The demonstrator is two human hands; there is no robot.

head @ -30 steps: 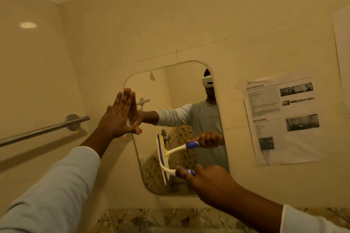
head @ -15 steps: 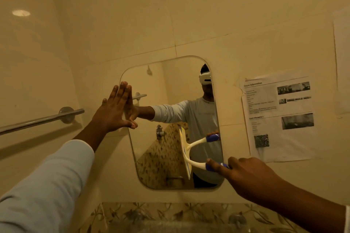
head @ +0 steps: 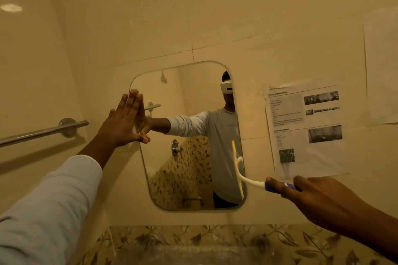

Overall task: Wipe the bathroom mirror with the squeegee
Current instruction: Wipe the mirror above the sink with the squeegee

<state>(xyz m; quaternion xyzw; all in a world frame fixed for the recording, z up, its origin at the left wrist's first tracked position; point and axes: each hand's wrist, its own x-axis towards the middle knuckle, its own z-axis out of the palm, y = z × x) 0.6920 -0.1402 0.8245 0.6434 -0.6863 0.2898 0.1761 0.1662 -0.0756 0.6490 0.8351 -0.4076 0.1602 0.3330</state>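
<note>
The squeegee (head: 238, 170) blade stands upright at the lower right edge of the mirror (head: 163, 170), its handle gripped by the right hand (head: 318, 198). The left hand (head: 122, 122) presses flat, fingers straight, on the mirror's upper left edge. One pass seems at its end (upper glass probably remains).

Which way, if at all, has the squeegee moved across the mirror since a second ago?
Yes: the squeegee has slid right across the mirror, from left half to right edge.
</note>
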